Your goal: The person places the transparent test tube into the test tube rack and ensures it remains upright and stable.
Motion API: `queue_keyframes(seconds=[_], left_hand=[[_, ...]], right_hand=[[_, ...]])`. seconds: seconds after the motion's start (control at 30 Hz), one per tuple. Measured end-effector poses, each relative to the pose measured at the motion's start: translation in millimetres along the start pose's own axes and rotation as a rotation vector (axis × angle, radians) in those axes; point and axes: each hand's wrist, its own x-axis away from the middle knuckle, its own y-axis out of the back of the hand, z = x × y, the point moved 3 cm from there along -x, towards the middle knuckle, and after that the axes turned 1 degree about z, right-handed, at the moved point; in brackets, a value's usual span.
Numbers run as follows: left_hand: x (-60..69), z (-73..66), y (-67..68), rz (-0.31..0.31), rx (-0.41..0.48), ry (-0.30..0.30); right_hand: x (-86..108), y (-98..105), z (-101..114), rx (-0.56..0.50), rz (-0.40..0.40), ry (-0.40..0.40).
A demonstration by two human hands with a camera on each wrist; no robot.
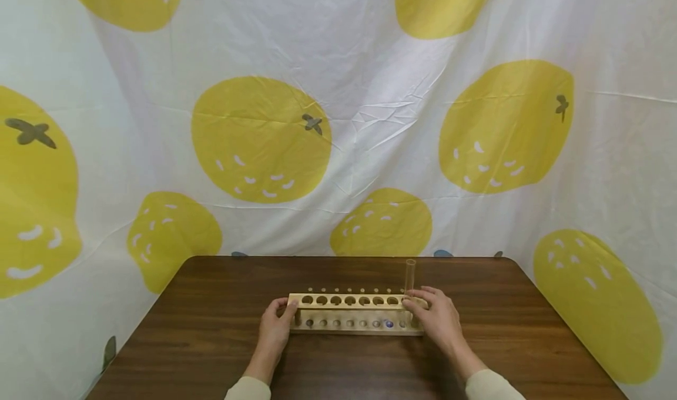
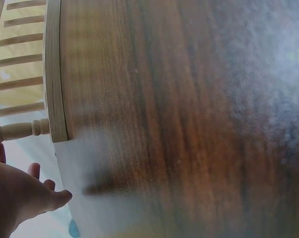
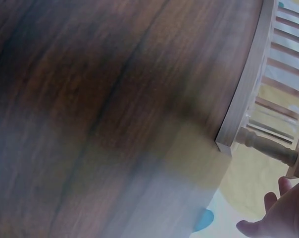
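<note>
A wooden test tube rack [image 1: 344, 331] stands on the table, its upper board pierced by a row of several round holes. One clear glass test tube [image 1: 410, 271] rises upright from the rack's right end. My left hand [image 1: 276, 325] grips the left end of the upper board, thumb in front. At the right end, my right hand [image 1: 438, 318] holds the upper board beside the tube, its fingers covering the tube's hole. Both wrist views show a turned end post of the rack near each hand. A small blue spot [image 1: 389, 324] shows on the lower board.
The dark wood-grain table [image 1: 211, 329] has rounded back corners. Behind and beside it hangs a white cloth [image 1: 359, 153] printed with large yellow lemons. A row of short pegs [image 1: 349, 290] stands along the rack's back.
</note>
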Motion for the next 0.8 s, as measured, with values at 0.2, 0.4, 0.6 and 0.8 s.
queue_keyframes(seconds=[0.2, 0.4, 0.6, 0.8], left_hand=[[0.2, 0.3, -1.5, 0.01, 0.003, 0.004], [0.2, 0.8, -3.2, 0.016, 0.006, 0.003], [-2.0, -3.1, -3.6, 0.001, -0.026, 0.007], [-4.0, -8.5, 4.1, -0.006, -0.176, 0.024]], right_hand=[[2.0, -2, -4, 0.014, 0.0, -0.013], [3.4, -2, -6, 0.022, 0.001, -0.029], [3.0, 1, -6, 0.002, 0.005, -0.018], [3.5, 13, -10, -0.043, -0.008, -0.019]])
